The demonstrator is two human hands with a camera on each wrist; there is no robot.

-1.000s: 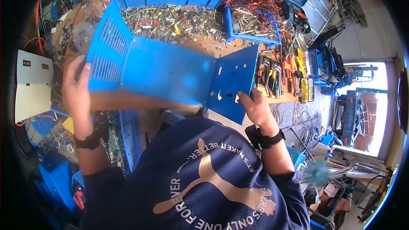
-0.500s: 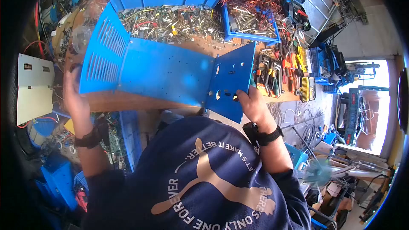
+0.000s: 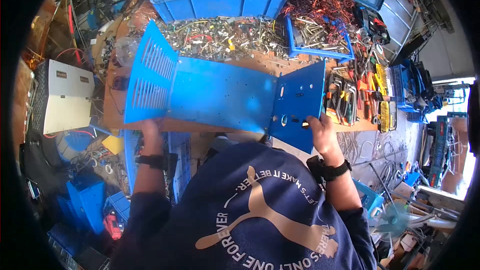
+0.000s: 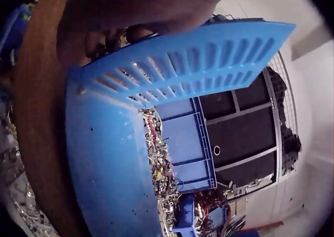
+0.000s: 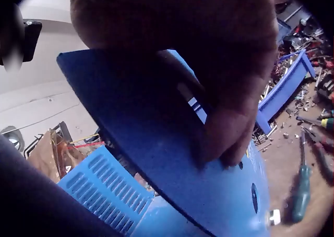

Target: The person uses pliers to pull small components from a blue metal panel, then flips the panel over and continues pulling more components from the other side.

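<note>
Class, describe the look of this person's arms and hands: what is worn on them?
The dark navy sleeves stop well short of the black wrist straps. The right strap carries a black, boxy device. No glove shows on the left hand or right hand.

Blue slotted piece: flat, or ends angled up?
Ends angled up: in the left wrist view the slotted end rises from the middle panel, and the head view shows the holed end angled too.
</note>
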